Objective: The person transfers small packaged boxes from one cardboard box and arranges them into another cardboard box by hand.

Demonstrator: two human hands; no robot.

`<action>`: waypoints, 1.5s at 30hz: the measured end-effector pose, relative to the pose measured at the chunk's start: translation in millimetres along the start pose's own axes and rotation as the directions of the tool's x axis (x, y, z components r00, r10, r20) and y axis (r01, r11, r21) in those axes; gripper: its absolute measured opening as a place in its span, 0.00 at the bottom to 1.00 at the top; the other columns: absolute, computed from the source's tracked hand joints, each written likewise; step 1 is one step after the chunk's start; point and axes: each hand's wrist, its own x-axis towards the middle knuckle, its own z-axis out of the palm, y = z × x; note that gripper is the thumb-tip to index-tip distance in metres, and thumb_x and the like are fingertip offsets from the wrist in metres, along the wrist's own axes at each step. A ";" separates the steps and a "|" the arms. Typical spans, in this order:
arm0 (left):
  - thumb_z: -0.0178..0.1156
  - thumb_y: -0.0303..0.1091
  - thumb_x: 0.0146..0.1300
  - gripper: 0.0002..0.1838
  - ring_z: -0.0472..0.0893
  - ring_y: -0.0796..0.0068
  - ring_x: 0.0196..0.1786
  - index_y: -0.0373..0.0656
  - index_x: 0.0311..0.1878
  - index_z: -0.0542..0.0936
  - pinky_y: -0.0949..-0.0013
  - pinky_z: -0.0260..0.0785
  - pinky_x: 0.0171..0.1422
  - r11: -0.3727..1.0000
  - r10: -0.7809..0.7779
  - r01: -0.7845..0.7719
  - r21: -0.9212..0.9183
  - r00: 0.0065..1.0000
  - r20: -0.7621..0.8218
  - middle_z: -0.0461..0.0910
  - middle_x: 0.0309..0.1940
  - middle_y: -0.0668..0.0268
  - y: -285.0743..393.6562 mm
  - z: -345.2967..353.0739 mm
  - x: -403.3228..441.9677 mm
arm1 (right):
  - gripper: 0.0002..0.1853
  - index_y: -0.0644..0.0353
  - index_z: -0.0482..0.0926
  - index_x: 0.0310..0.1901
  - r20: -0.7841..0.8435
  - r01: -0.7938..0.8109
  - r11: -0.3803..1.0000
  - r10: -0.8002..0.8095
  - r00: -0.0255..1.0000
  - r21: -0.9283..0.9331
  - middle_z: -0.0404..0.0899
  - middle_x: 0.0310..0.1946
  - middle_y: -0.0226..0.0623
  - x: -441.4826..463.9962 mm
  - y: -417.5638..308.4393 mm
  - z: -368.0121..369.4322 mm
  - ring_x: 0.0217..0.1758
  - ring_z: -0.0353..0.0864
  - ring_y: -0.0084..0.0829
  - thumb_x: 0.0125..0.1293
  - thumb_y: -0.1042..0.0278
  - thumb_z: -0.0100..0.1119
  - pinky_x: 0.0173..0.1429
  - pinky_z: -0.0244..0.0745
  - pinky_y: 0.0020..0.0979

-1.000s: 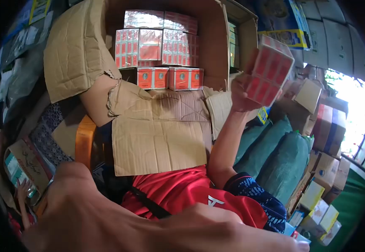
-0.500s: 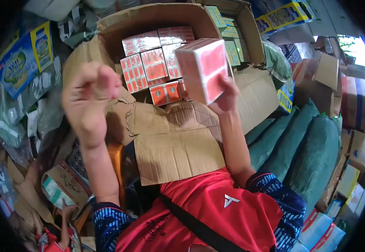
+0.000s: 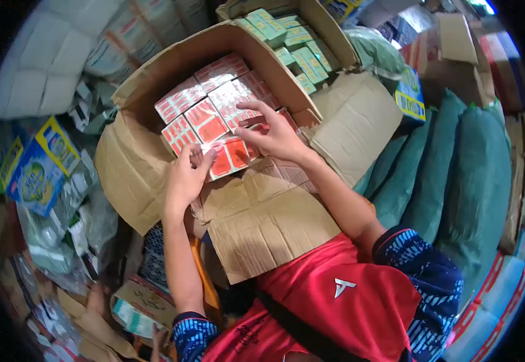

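Observation:
An open cardboard box in front of me holds several shrink-wrapped packs of small red and white boxes. Over its near edge, my left hand touches the left side of a red pack, thumb and fingers apart. My right hand hovers above the packs to the right, its fingers spread and curved, with nothing held. Just beyond my fingers is a red-fronted pack. The near cardboard flap hangs toward my lap.
Behind on the right, a second box holds green and yellow cartons. Long green wrapped bundles stand at the right. Blue and yellow packaging and plastic bags lie on the left. Part of another person's arm shows at lower left.
The pack that was in my right hand is no longer held. Both hands have come down to the packs in the box, and the view has shifted.

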 end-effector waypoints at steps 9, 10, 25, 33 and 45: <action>0.57 0.49 0.70 0.27 0.84 0.45 0.46 0.35 0.61 0.75 0.55 0.75 0.49 0.997 -0.058 0.052 0.057 0.992 0.115 0.83 0.40 0.41 7.9 23.6 3.2 | 0.20 0.63 0.72 0.61 -0.184 0.233 0.897 -0.175 0.967 0.375 0.78 0.56 0.37 -7.5 -45.7 -37.5 0.59 0.78 0.27 0.71 0.69 0.61 0.59 0.77 0.30; 0.56 0.49 0.70 0.27 0.83 0.43 0.46 0.35 0.61 0.75 0.53 0.74 0.50 0.990 -0.042 0.029 0.137 0.995 0.091 0.83 0.41 0.41 10.8 25.5 1.3 | 0.19 0.63 0.72 0.61 -0.202 0.297 0.877 -0.235 0.951 0.377 0.79 0.55 0.38 -6.8 -49.5 -46.9 0.58 0.79 0.28 0.71 0.72 0.59 0.59 0.78 0.31; 0.57 0.42 0.72 0.21 0.85 0.65 0.28 0.31 0.56 0.76 0.64 0.74 0.34 1.000 -0.006 0.006 0.000 0.999 0.037 0.81 0.26 0.54 -17.0 39.8 13.2 | 0.19 0.60 0.73 0.60 -0.596 0.128 0.917 0.134 0.792 0.377 0.80 0.50 0.37 61.0 -5.6 -189.2 0.49 0.81 0.30 0.73 0.61 0.51 0.53 0.81 0.33; 0.63 0.38 0.65 0.18 0.84 0.53 0.32 0.36 0.53 0.78 0.56 0.73 0.38 0.987 0.069 -0.077 0.143 0.996 0.060 0.83 0.28 0.52 -21.7 45.1 14.5 | 0.21 0.56 0.79 0.56 -0.659 -0.055 0.992 -0.034 0.752 -0.115 0.84 0.44 0.33 64.1 116.1 -134.6 0.40 0.83 0.25 0.63 0.57 0.59 0.36 0.79 0.29; 0.67 0.48 0.62 0.32 0.79 0.55 0.57 0.31 0.60 0.74 0.58 0.68 0.62 0.983 0.101 -0.035 0.183 0.927 -0.362 0.81 0.50 0.47 -22.5 34.4 31.3 | 0.21 0.54 0.81 0.53 -0.249 -0.121 0.897 0.013 0.969 -0.426 0.85 0.48 0.41 72.7 151.4 -127.0 0.52 0.84 0.39 0.62 0.52 0.62 0.56 0.76 0.36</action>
